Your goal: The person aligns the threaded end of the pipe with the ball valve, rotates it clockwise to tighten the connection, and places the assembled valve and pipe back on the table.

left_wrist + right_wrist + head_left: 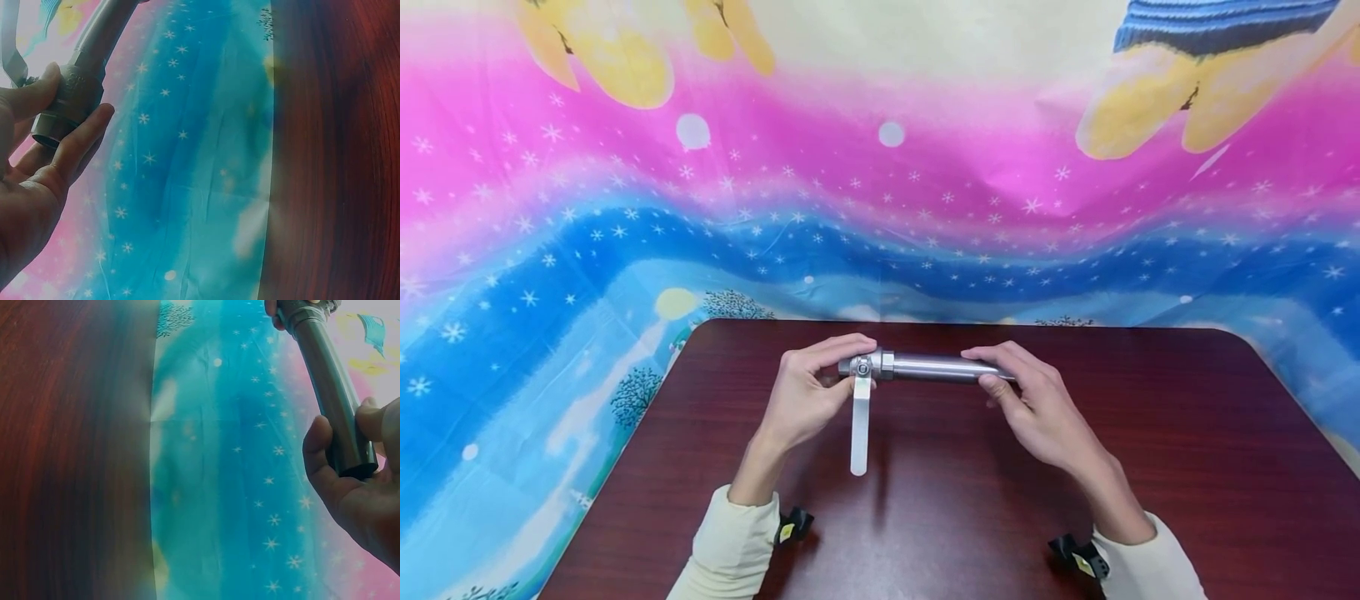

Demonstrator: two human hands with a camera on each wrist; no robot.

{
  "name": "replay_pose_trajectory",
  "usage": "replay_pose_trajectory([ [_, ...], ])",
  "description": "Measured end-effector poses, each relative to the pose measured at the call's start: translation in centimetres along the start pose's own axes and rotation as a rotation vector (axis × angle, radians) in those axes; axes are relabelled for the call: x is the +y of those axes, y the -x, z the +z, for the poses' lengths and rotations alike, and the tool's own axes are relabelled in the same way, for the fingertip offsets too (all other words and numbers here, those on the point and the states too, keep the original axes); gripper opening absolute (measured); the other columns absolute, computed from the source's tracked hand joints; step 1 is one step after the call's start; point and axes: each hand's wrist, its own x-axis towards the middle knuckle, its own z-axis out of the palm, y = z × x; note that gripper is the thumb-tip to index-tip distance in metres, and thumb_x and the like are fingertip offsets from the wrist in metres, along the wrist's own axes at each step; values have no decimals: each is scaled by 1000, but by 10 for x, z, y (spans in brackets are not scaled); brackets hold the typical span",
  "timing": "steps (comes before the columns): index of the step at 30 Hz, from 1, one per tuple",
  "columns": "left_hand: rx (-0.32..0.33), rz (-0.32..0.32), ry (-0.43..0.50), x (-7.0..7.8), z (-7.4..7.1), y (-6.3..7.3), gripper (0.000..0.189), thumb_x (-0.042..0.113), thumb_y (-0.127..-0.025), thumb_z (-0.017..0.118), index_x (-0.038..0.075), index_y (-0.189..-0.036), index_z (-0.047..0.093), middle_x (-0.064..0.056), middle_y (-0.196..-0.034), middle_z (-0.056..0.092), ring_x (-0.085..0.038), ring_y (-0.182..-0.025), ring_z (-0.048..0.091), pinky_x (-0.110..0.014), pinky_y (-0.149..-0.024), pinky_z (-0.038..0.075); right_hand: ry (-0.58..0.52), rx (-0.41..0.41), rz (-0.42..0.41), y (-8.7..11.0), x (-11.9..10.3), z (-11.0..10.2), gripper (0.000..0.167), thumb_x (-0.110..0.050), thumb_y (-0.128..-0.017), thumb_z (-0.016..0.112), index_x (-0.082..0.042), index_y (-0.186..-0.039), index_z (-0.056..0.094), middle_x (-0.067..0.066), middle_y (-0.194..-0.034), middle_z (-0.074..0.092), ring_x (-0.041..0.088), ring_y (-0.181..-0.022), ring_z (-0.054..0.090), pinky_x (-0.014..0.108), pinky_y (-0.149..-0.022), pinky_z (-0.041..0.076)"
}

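A metal ball valve [877, 364] joined to a straight steel pipe [936, 367] is held level above the table between both hands. My left hand [808, 392] grips the valve body, fingers over the top and thumb below. The valve's flat silver lever [860, 429] points toward me. Around the pipe's far right end, my right hand [1037, 400] pinches with fingers and thumb. In the left wrist view the open end of the valve body [65, 103] shows between thumb and fingers. The pipe's end [357, 464] sits in the right hand in the right wrist view.
A dark reddish-brown wooden table [940, 500] with rounded corners lies under the hands. Behind and beside it hangs a printed cloth [880, 208] in pink and blue with snowflakes. Black straps with small devices [793, 527] are worn at both wrists.
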Motion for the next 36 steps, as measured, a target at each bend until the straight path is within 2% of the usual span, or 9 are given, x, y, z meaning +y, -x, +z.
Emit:
replay_pose_trajectory([
  [4,20,-10,-1,-1,0,0,50,-23,-80,68,3,-121,81,-14,-126,78,-10,-109,70,-21,-71,59,-48,-27,1,-1,2,2,39,-3,-104,65,-20,-140,69,-1,-123,68,15,-79,71,22,-73,58],
  [6,26,-17,0,-1,1,0,49,-22,-81,68,3,-121,81,-15,-126,78,-12,-108,71,-21,-74,61,-40,-25,-6,0,3,2,43,-1,-102,69,-20,-141,68,0,-128,67,14,-86,68,19,-74,55],
  [11,5,-67,-7,-5,3,-3,45,-20,-84,69,3,-122,80,-13,-126,78,-17,-105,72,-23,-84,63,21,-7,-22,1,8,3,53,5,-93,77,-21,-140,69,2,-129,64,9,-94,53,22,-70,43],
  [14,-16,-99,-27,-8,4,-3,46,-19,-84,69,4,-122,80,-11,-125,78,-17,-100,71,-24,-84,63,28,-16,-14,2,12,5,53,7,-92,78,-20,-137,70,2,-128,65,8,-89,52,21,-68,44],
  [19,-51,-137,-62,-14,4,1,45,-19,-84,69,5,-121,80,-10,-122,79,-15,-91,69,-25,-77,61,18,-27,9,6,20,12,50,6,-89,82,-17,-132,75,-1,-126,70,7,-89,59,19,-65,50],
  [25,-92,-172,-137,-22,8,5,42,-16,-85,72,7,-119,82,-9,-120,80,-12,-85,65,-24,-69,55,26,-35,26,14,33,17,46,2,-85,87,-15,-128,78,-2,-122,74,5,-84,60,20,-60,48],
  [30,-158,-172,-234,-28,13,9,40,-12,-84,74,11,-116,83,-6,-114,82,-10,-79,64,-22,-66,51,16,-75,59,20,42,16,45,-1,-83,89,-15,-125,80,-2,-121,76,4,-92,65,19,-64,51],
  [34,-219,-207,-290,-33,14,12,43,-10,-84,73,15,-117,83,-3,-111,82,-5,-55,43,-20,-51,36,7,-113,81,24,49,16,45,-3,-82,91,-18,-123,81,-4,-120,77,5,-99,69,18,-77,54],
  [36,-252,-229,-305,-36,15,13,45,-10,-84,72,15,-119,83,-4,-112,81,-3,-49,32,-19,-48,29,14,-130,82,25,52,16,44,-5,-82,91,-20,-122,81,-5,-119,77,6,-103,70,18,-83,55],
])
